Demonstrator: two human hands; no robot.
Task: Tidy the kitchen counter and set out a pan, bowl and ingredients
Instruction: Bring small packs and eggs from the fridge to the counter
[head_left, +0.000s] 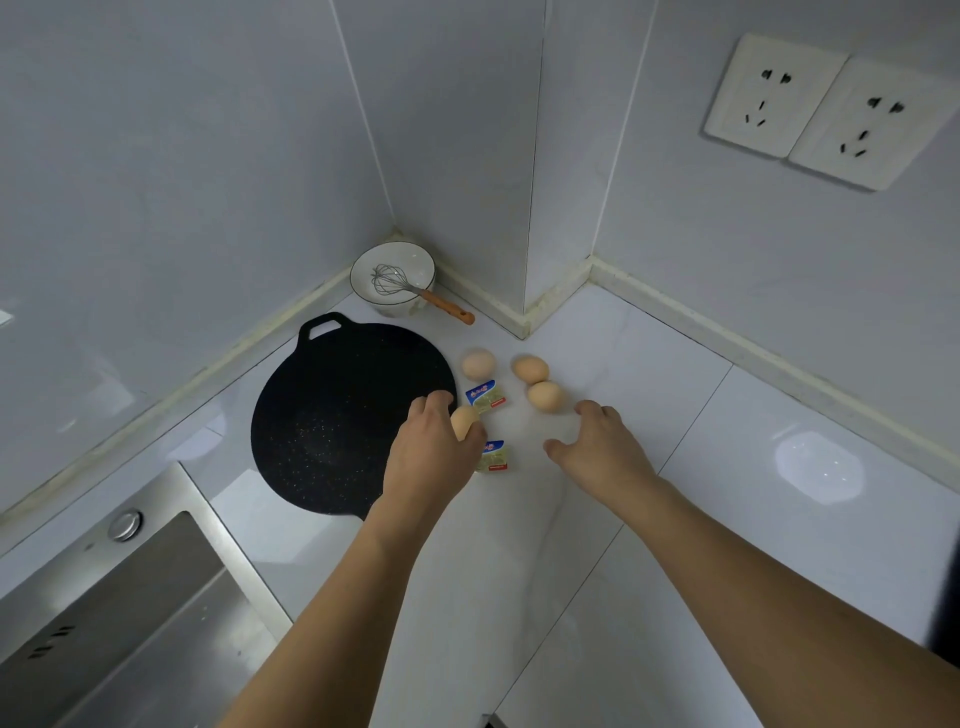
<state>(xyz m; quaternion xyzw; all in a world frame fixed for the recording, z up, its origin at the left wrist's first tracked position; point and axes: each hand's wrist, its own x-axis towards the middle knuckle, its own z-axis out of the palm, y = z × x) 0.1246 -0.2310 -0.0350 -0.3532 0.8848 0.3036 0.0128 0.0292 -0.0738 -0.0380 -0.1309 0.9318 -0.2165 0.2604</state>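
Gripping egg (464, 422) left hand (428, 451), right hand (600, 449) spread

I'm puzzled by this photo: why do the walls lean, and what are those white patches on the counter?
Head view: the wide-angle lens bends the wall tiles and sockets outward; the white patches are glare on the glossy counter; the egg that the left hand grips and the right hand look sharp, with soft shadows only.
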